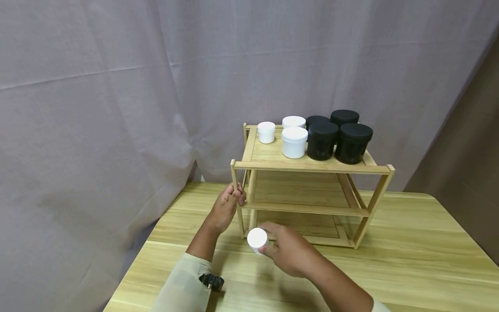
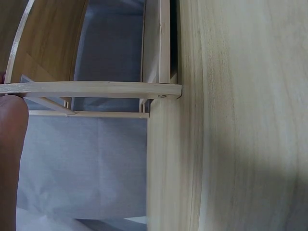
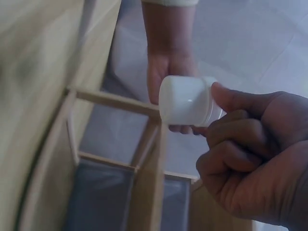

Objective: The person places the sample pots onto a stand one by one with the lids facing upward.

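Observation:
A small white lidded jar is held by my right hand, low in front of a wooden rack. In the right wrist view the thumb and curled fingers pinch the jar at its lid end. My left hand grips the front left post of the rack. Only part of that hand shows in the left wrist view, at the left edge beside the post. Its fingertips lie behind the post in the head view.
On the rack's top shelf stand a small white jar, two larger white jars, the front one nearest me, and several black jars. Lower shelves sit beneath. The rack stands on a wooden table before a grey curtain.

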The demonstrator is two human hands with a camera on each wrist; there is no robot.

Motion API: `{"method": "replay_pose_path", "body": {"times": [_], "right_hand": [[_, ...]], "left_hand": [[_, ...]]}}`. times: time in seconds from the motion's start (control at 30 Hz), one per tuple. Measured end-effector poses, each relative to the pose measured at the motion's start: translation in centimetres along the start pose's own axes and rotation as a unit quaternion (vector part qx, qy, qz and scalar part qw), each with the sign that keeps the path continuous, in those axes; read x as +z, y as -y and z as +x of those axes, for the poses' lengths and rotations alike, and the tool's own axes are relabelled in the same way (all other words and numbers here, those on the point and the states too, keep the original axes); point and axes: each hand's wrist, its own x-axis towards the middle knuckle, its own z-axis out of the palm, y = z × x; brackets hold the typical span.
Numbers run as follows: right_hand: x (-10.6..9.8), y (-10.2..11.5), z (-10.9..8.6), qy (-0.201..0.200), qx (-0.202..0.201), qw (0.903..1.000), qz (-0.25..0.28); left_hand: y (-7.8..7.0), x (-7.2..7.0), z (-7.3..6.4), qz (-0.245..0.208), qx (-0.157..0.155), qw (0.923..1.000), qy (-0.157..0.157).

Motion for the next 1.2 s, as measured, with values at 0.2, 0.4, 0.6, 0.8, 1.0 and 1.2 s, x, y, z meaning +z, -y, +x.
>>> {"method": "replay_pose_path", "body": {"times": [0.2,0.4,0.6,0.8,1.0,1.2], "right_hand": [[-2.5,0.5,-0.3,0.052,-0.026,0.9978,0.03],[-4.7,0.9,-0.1,0.091,-0.049,0.9928,0.059],[-7.2,1.8,0.2,0.142,-0.049,0.9864,0.067],[-10.0,3.1,0.7,0.167,-0.068,0.9809,0.073],[-13.1,4.7,1.3,0.177,-0.045,0.9807,0.07],[-15.5,6.4,2.4,0.166,-0.009,0.9837,0.069]], "left_hand": [[0.1,0.0,0.0,0.001,0.0,1.0,0.0],[-0.1,0.1,-0.1,0.0,0.005,1.0,-0.003],[0.0,0.1,0.0,-0.003,-0.001,1.0,-0.009],[0.1,0.1,-0.1,0.0,-0.006,0.9999,-0.011],[0.0,0.1,0.1,-0.004,-0.007,0.9999,-0.009],[-0.1,0.1,0.1,-0.003,-0.01,0.9999,-0.008]]}}
